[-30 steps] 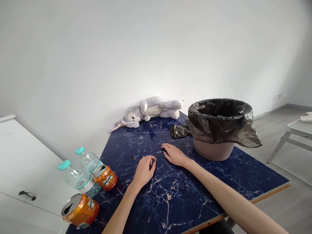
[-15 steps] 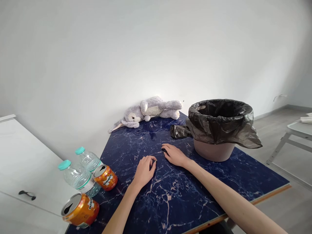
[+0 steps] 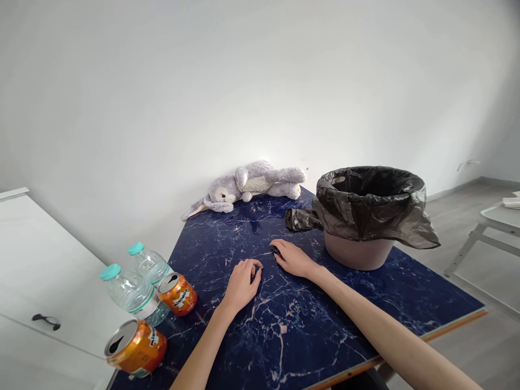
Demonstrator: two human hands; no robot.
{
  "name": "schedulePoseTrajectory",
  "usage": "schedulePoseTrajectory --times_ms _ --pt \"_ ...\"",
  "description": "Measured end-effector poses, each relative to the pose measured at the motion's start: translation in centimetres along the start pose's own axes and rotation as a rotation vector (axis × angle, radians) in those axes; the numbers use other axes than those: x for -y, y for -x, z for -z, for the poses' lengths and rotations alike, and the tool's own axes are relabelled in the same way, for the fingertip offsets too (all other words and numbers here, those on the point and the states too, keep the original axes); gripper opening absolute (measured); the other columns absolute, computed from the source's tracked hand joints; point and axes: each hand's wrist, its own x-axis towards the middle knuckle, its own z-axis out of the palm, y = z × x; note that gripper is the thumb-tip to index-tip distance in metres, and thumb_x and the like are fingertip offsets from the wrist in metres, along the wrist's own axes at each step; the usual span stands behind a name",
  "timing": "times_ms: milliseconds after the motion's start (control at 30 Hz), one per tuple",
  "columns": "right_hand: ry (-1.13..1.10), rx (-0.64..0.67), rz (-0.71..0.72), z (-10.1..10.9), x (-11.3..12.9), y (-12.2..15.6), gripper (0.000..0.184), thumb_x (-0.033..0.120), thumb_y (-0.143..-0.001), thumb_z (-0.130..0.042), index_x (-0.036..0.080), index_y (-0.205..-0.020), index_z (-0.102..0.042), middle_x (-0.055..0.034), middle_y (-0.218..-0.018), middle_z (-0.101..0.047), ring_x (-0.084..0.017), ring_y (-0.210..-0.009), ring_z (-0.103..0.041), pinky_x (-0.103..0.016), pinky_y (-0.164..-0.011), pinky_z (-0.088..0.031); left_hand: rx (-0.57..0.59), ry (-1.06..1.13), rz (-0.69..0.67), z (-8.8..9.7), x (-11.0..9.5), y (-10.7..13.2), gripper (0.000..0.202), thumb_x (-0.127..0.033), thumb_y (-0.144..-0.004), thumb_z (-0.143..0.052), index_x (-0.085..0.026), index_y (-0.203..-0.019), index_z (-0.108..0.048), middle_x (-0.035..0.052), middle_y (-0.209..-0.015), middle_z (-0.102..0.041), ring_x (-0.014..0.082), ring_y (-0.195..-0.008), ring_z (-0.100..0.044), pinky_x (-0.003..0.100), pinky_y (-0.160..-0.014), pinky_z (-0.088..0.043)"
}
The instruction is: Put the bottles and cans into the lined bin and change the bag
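Observation:
My left hand [image 3: 242, 283] rests on the blue marbled table [image 3: 284, 336], fingers loosely curved, thumb apart, holding nothing. To its right, my right hand [image 3: 293, 258] lies on the same surface, also unfilled, with fingers slightly bent. Left of my left hand stand two orange Mirinda cans, a farther can [image 3: 179, 295] and a nearer can [image 3: 137, 348], both with opened tops. Behind them are two clear plastic bottles with turquoise caps, a front bottle [image 3: 129, 292] and a back bottle [image 3: 149, 264]. Closest to my right hand is a pinkish bin [image 3: 359, 253] lined with a black bag [image 3: 374, 216].
A grey plush bunny [image 3: 252, 184] lies on its side at the table's far end, against the wall. A bunched part of black bag [image 3: 303, 219] sits left of the bin. A white cabinet [image 3: 44, 281] stands at left, a folding chair [image 3: 495, 219] at right.
Both hands keep their places on the table. The whole view has shifted very slightly; no object has visibly been moved.

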Motion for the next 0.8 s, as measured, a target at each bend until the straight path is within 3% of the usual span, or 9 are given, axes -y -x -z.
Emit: schedulePoseTrajectory --times_ms 100,167,333,400,500,567,633,700,800 --pt "-0.007 -0.015 0.030 2.0 1.8 0.5 0.040 0.021 -0.104 -0.048 0.017 -0.142 -0.060 -0.0181 -0.146 -0.063 -0.031 -0.136 -0.061 -0.048 -0.114 -0.050 -0.011 0.002 -0.006 -0.1 0.0 0.1 0.022 -0.033 -0.106 -0.043 -0.025 -0.109 -0.063 0.0028 -0.086 -0.061 0.0245 -0.087 -0.059 0.040 -0.084 -0.047" --pt "-0.012 -0.044 0.086 4.4 4.0 1.0 0.039 0.023 -0.105 -0.048 0.021 -0.142 -0.060 -0.0146 -0.145 -0.065 -0.029 -0.136 -0.061 -0.046 -0.115 -0.050 -0.019 0.005 -0.009 -0.2 0.1 0.1 0.022 -0.032 -0.105 -0.044 -0.024 -0.109 -0.064 0.0028 -0.086 -0.061 0.0244 -0.087 -0.059 0.040 -0.085 -0.048" --pt "0.099 -0.350 0.329 14.1 9.8 2.6 0.034 0.020 -0.106 -0.047 0.023 -0.136 -0.064 -0.0101 -0.130 -0.074 -0.026 -0.124 -0.068 -0.050 -0.109 -0.053 -0.019 0.012 -0.002 -0.1 0.1 0.2 0.023 -0.033 -0.106 -0.044 -0.025 -0.109 -0.066 0.0032 -0.085 -0.062 0.0250 -0.085 -0.060 0.040 -0.083 -0.048" --pt "0.212 -0.503 0.253 17.9 10.5 3.3 0.032 0.022 -0.106 -0.049 0.022 -0.133 -0.066 -0.0099 -0.124 -0.077 -0.027 -0.120 -0.070 -0.052 -0.109 -0.052 -0.015 0.015 -0.001 0.1 -0.1 0.2 0.024 -0.035 -0.106 -0.044 -0.025 -0.109 -0.066 0.0034 -0.085 -0.062 0.0251 -0.084 -0.061 0.040 -0.082 -0.049" --pt "0.433 -0.623 -0.021 21.7 8.7 4.6 0.035 0.032 -0.105 -0.052 0.019 -0.135 -0.065 -0.0143 -0.125 -0.076 -0.034 -0.121 -0.068 -0.057 -0.107 -0.050 -0.019 0.015 -0.002 0.3 -0.3 0.3 0.024 -0.034 -0.106 -0.045 -0.025 -0.109 -0.066 0.0040 -0.086 -0.062 0.0254 -0.085 -0.061 0.040 -0.083 -0.049" --pt "0.576 -0.605 -0.157 22.7 6.5 5.5 0.038 0.040 -0.103 -0.052 0.018 -0.130 -0.068 -0.0174 -0.121 -0.076 -0.039 -0.116 -0.068 -0.060 -0.101 -0.051 -0.021 0.017 -0.002 0.4 -0.4 0.3 0.023 -0.033 -0.105 -0.045 -0.024 -0.109 -0.066 0.0041 -0.086 -0.063 0.0254 -0.086 -0.061 0.041 -0.084 -0.049" --pt "0.671 -0.531 -0.224 22.8 4.5 6.2 0.039 0.047 -0.103 -0.050 0.018 -0.112 -0.074 -0.0167 -0.100 -0.078 -0.039 -0.099 -0.072 -0.061 -0.097 -0.052 -0.025 0.021 0.000 0.4 -0.4 0.3 0.022 -0.032 -0.105 -0.045 -0.024 -0.108 -0.066 0.0038 -0.086 -0.063 0.0252 -0.086 -0.061 0.041 -0.085 -0.048" --pt "0.705 -0.478 -0.240 22.6 3.4 6.4 0.041 0.048 -0.104 -0.047 0.020 -0.093 -0.075 -0.0126 -0.079 -0.075 -0.036 -0.084 -0.072 -0.063 -0.098 -0.050 -0.029 0.028 0.002 0.4 -0.3 0.4 0.022 -0.032 -0.105 -0.046 -0.024 -0.108 -0.066 0.0035 -0.086 -0.063 0.0249 -0.086 -0.061 0.041 -0.085 -0.048" --pt "0.654 -0.478 -0.183 21.9 3.8 6.2 0.041 0.046 -0.105 -0.046 0.022 -0.088 -0.074 -0.0106 -0.078 -0.075 -0.034 -0.089 -0.073 -0.067 -0.110 -0.041 -0.036 0.042 0.003 0.4 -0.2 0.4 0.022 -0.034 -0.105 -0.047 -0.025 -0.108 -0.067 0.0033 -0.085 -0.062 0.0248 -0.086 -0.061 0.040 -0.084 -0.049"
